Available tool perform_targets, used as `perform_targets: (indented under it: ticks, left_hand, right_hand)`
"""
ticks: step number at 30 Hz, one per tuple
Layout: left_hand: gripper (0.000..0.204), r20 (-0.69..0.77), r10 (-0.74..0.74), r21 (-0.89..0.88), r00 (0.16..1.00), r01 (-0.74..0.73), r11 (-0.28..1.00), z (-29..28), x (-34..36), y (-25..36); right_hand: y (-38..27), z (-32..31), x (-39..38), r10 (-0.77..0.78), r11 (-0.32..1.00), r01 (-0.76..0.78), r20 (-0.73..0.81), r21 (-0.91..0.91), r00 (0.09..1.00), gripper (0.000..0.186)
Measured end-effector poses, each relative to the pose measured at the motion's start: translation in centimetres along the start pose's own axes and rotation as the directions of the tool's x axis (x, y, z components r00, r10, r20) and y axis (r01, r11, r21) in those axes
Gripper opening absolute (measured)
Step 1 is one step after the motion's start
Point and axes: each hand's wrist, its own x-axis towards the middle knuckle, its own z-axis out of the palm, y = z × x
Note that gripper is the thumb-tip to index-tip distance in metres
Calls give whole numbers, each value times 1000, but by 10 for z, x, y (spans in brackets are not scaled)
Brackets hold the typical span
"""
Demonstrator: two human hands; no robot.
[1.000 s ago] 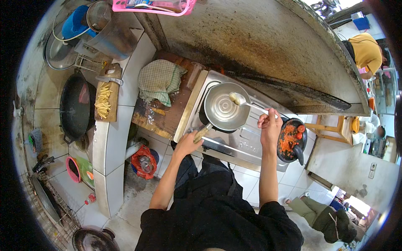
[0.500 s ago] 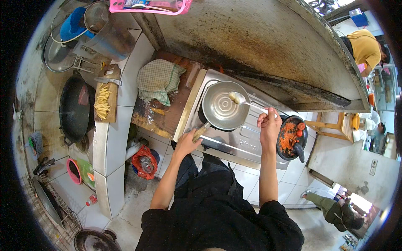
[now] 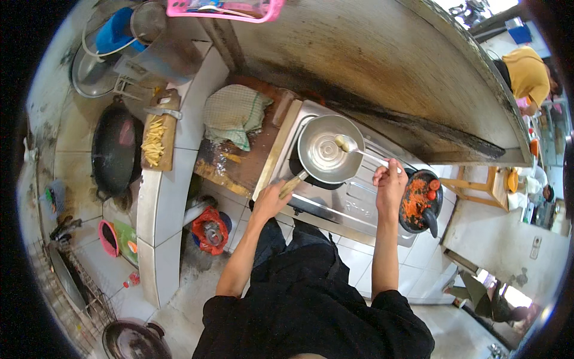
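A silver metal saucepan (image 3: 323, 166) sits over the left burner of the steel gas stove (image 3: 359, 191). My left hand (image 3: 269, 201) is closed around its wooden handle (image 3: 292, 185). Between the fingers of my right hand (image 3: 390, 184) is the handle of a metal spoon (image 3: 372, 157). The spoon's bowl hangs over the inside of the pan and carries a pale yellowish lump (image 3: 341, 142); whether it touches the pan, I cannot tell. Close to my right hand stands a dark stone mortar (image 3: 411, 226) with red ground paste (image 3: 414, 198), red tomatoes (image 3: 431, 190) and a pestle (image 3: 430, 221).
Left of the stove, a checkered cloth (image 3: 236, 113) covers something on a wooden surface (image 3: 263, 146). A cutting board (image 3: 167, 140) with pale cut strips and a knife (image 3: 162, 112) rests on the tiled ledge (image 3: 170, 203). A stained panel (image 3: 359, 78) rises behind the stove. Another person (image 3: 526, 72) works far right.
The whole view has shifted a little. The spoon's bowl sits slightly lower relative to the pan, still with its lump. My left hand keeps its hold. A person at the lower right has moved.
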Motion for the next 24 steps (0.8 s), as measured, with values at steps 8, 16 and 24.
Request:
perform_targets:
  ticks: [8,16,24]
  left_hand:
    - [35,-189,-211,-128,959,188,974,-55,-79,-3]
    - [40,-523,-447,-233,726,383,894,-121,-198,-29]
    - [34,-649,-583,-411,489,420,809,-177,-304,-65]
  right_hand:
    - [-13,55,-5,-27,999,32,171,-24,985,26]
    - [-14,209,-51,20,1000,-15,612,-13,791,26]
    - [28,339,-123,120,992,-91,795,-82,595,27]
